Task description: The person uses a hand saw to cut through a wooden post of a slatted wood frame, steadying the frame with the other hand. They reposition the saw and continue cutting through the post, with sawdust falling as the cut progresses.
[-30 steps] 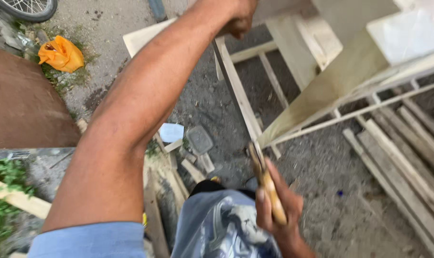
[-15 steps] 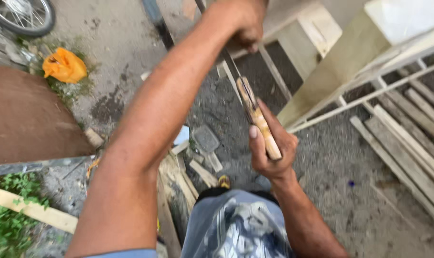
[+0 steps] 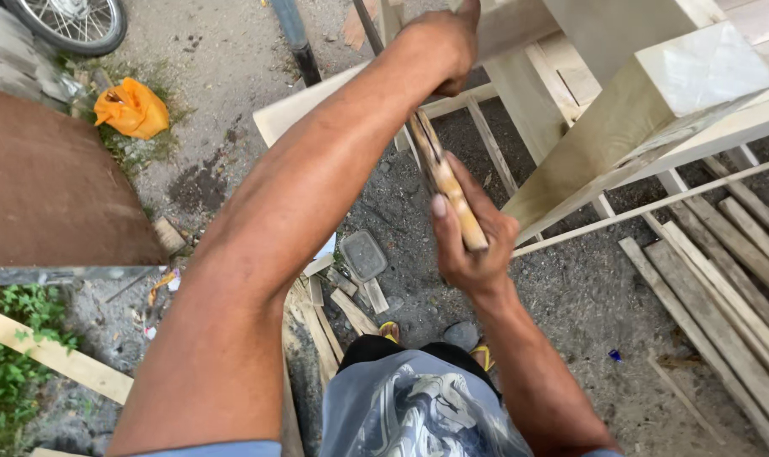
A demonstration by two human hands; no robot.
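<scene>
Your right hand [image 3: 473, 245] is gripping the wooden-handled tool [image 3: 448, 186], pointing up-left toward your left hand [image 3: 439, 46], which is clutching the wooden frame [image 3: 520, 25].

Both arms are bare from the upper arm down to the hands, with no watch, ring or glove. At the bottom edge, a short light blue sleeve [image 3: 223, 448] covers the left shoulder. The person wears grey-blue shorts [image 3: 418, 406] with a pale swirling print and a dark waistband. Yellow sandal straps [image 3: 390, 328] show at the feet.
</scene>
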